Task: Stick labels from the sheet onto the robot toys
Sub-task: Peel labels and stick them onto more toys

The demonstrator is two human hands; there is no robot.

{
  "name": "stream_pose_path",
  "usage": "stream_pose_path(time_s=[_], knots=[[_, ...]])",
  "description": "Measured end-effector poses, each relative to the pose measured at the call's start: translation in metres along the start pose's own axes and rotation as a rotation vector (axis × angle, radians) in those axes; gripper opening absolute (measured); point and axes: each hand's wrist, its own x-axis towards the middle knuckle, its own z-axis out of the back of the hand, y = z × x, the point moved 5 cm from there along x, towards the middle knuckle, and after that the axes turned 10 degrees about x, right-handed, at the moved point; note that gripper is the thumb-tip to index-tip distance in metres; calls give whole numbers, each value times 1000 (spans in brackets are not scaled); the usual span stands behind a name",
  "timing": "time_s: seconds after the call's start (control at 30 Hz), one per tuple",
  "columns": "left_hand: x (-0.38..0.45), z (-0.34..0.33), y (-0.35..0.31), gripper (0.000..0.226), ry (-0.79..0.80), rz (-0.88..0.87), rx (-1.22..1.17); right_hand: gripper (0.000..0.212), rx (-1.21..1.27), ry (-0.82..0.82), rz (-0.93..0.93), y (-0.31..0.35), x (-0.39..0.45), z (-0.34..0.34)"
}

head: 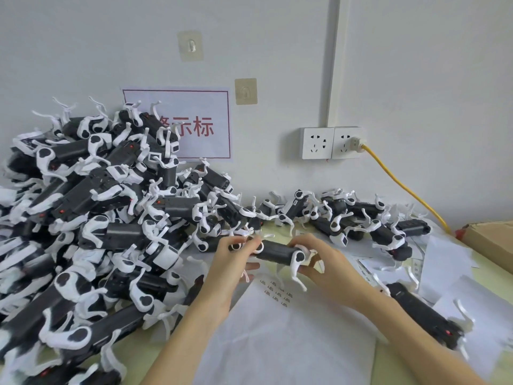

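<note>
Head view: toy pile (91, 218) beside hands.

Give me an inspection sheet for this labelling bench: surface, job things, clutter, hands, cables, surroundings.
Surface: pale green table, mostly covered.
Job's things: robot toy held above the label sheet; a few small labels left near its top edge; big toy pile at left, smaller group behind.
Clutter: loose backing sheets at right; cardboard box at the far right edge.
Hands: left hand and right hand each grip one end of the toy.
Cables: yellow cable plugged into the wall socket, running down to the right.
Surroundings: white wall with red-framed sign, two adhesive hooks.
</note>
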Motion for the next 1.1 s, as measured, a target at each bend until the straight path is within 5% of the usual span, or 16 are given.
stream_pose_path(time_s=[0.1, 0.23, 0.3, 0.47, 0.67, 0.87, 1.0, 1.1], knots=[[-2, -5, -4, 36, 23, -51, 65, 47, 174, -101, -53, 3, 1, 11], [-2, -7, -5, 37, 46, -71, -34, 31, 920, -120, -286, 8, -2, -2], [-4, -9, -4, 34, 64, -99, -64, 47, 1124, -71, -439, 13, -7, -13], [-14, -19, -10, 31, 127, -148, -105, 61, 1079, -94, -363, 17, -10, -15], [-16, -17, -12, 14, 70, -262, 36, 48, 1082, -23, -317, 17, -12, -6], [-13, -11, -13, 53, 176, -210, -57, 42, 1166, -54, -339, 12, -11, -4], [-16, -9, -18, 60, 21, -373, 134, 46, 908, -183, -354, 8, -14, -2], [-30, -13, -30, 65, -235, -703, 460, 57, 658, -371, -521, 3, -22, -7]])
